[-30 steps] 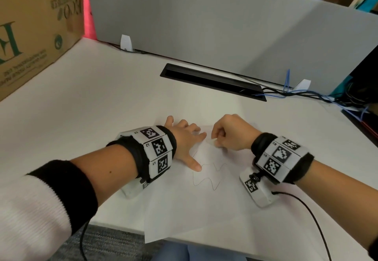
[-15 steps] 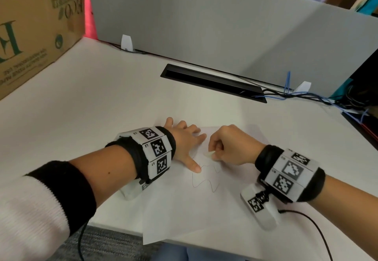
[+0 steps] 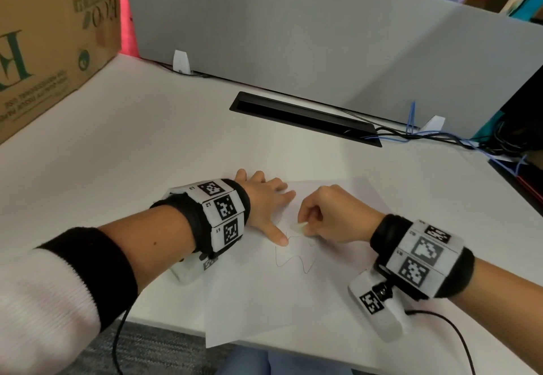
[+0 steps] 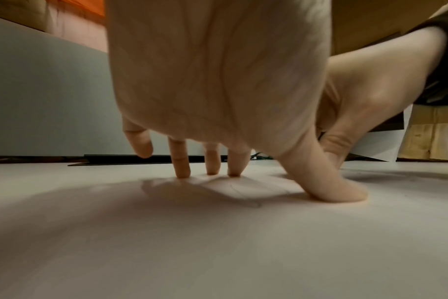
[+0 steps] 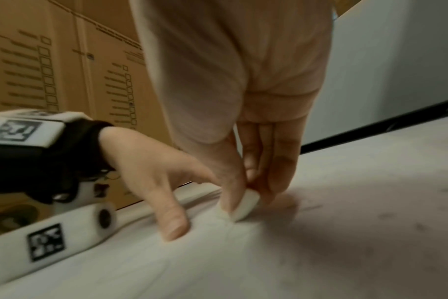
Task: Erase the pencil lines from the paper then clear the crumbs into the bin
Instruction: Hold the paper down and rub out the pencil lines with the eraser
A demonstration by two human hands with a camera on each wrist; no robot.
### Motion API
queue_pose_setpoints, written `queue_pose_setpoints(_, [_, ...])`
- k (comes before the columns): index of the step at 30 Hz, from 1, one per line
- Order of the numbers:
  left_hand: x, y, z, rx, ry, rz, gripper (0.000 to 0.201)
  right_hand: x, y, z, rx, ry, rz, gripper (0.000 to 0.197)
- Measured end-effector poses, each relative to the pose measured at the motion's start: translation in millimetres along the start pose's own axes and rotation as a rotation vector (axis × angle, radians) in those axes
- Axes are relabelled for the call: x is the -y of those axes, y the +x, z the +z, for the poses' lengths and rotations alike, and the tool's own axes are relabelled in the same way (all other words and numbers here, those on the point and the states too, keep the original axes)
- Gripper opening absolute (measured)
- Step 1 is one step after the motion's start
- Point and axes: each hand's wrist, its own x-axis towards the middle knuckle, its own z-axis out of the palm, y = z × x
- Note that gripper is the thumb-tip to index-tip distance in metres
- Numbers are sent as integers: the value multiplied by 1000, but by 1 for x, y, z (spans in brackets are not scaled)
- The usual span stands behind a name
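The right hand (image 3: pixel 338 216) pinches one white eraser (image 3: pixel 298 227) against the single sheet of paper (image 3: pixel 264 295), at the top of one wavy pencil line (image 3: pixel 293 260). The left hand (image 3: pixel 264 201) presses the sheet with fingers spread, thumb just beside the eraser.

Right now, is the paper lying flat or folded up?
Flat. The paper lies spread on the desk, the left hand pressing it down, no fold showing.
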Motion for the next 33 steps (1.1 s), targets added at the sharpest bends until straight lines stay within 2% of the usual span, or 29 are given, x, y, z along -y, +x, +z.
queue_pose_setpoints(5, [16,-2,-3,-1,-97,1,97,-6,29,-22,-104,-4,10,15])
queue_pose_setpoints(10, [14,-2,2,-18,-112,6,92,5,48,-19,-39,-52,-28,17])
queue_pose_setpoints(17, [12,-5,-1,-2,-50,-29,100,2,16,-8,103,-34,-50,17])
queue_pose_setpoints(22, [11,-6,-2,9,-71,-37,100,-7,34,-18,-85,2,-1,14])
queue_pose_setpoints(25, [11,-7,-3,17,-67,-36,101,-9,25,-13,-33,-14,18,17])
queue_pose_setpoints(28, [11,-7,-4,21,-69,-29,100,-7,5,-6,54,12,-26,16])
queue_pose_setpoints(33, [10,-8,-5,40,-49,-34,101,-14,19,-17,-84,-2,39,16])
